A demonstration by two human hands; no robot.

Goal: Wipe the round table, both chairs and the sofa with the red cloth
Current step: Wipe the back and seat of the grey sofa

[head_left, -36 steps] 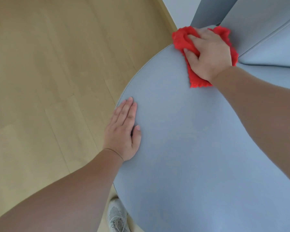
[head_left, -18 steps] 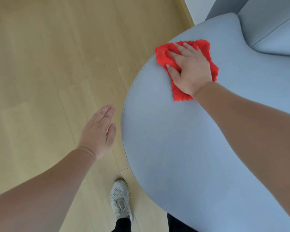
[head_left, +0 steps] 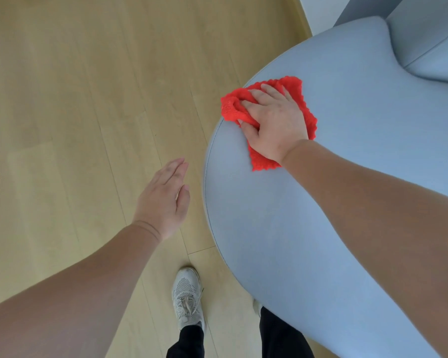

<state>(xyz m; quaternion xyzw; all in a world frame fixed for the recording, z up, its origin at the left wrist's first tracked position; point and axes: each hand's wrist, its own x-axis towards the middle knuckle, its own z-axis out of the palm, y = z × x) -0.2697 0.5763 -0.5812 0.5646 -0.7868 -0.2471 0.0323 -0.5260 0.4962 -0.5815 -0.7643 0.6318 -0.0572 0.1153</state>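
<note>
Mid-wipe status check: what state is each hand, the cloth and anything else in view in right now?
right hand: palm down on the red cloth, thumb pinching a bunched fold.
red cloth: crumpled, lying on the sofa near its rounded edge.
left hand: open, empty, over the floor, apart from the sofa.
sofa: cloth and right hand pressed on it.
shoe: laced, flat on the floor.

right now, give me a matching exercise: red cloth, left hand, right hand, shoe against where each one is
Things:
1 red cloth
2 left hand
3 right hand
4 shoe

Places:
a on the wooden floor
b open, beside the padded surface, touching nothing
c on the padded surface, under a hand
d on top of the cloth, holding it

Pairs: 1-c, 2-b, 3-d, 4-a
</note>
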